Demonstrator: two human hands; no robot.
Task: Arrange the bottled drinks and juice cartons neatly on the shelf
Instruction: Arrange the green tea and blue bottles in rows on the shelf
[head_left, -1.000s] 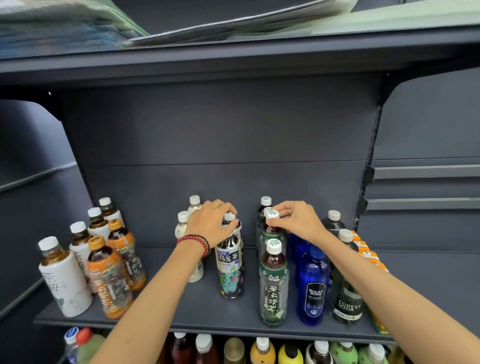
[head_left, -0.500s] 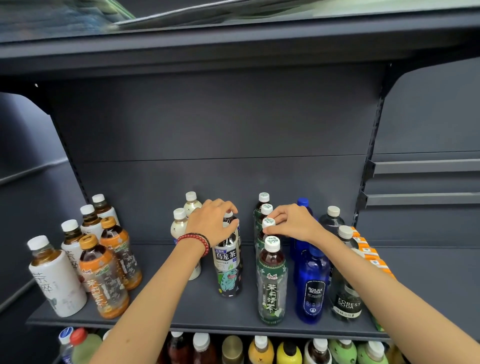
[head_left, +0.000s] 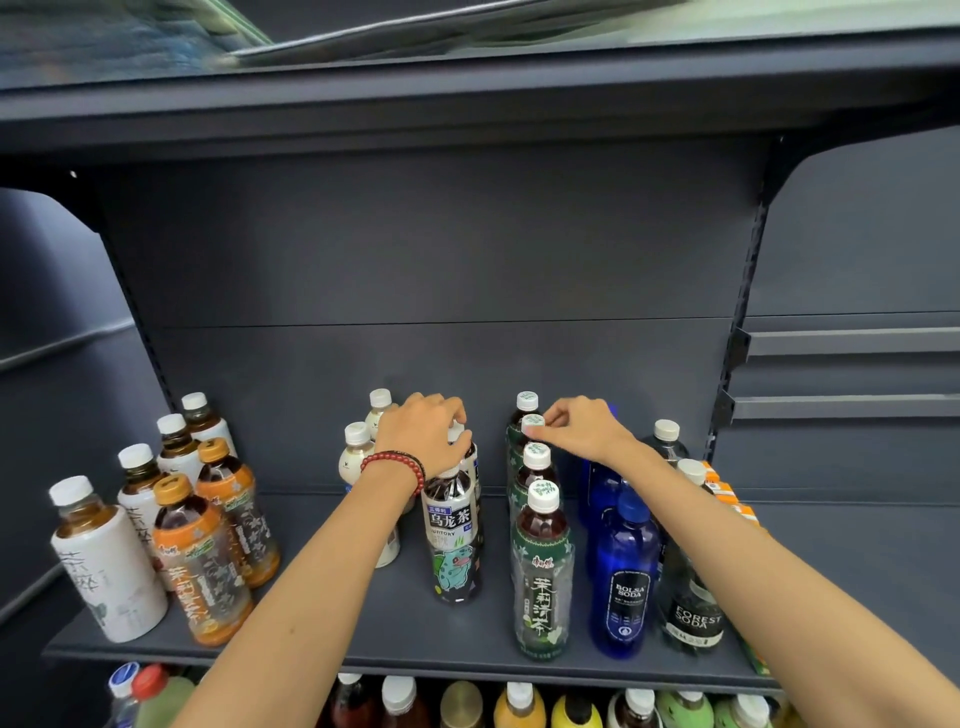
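Shelf (head_left: 363, 629), left hand (head_left: 423, 441) gripping oolong cap (head_left: 456, 433), right hand (head_left: 587, 434) pinching jasmine-tea cap (head_left: 532, 423)

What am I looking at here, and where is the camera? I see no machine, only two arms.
There is no machine: a person works with bare hands, and the one camera sits on their head, looking forward and down. The dark shelf holds upright drinks in rows: white-labelled bottles and orange-labelled bottles at the left, blue bottles, a Forest Soda bottle and orange cartons at the right. The left hand, wearing a red bead bracelet, grips the top of the oolong tea bottle in the middle. The right hand pinches the white cap of a green-labelled tea bottle, second from the back in its row of four.
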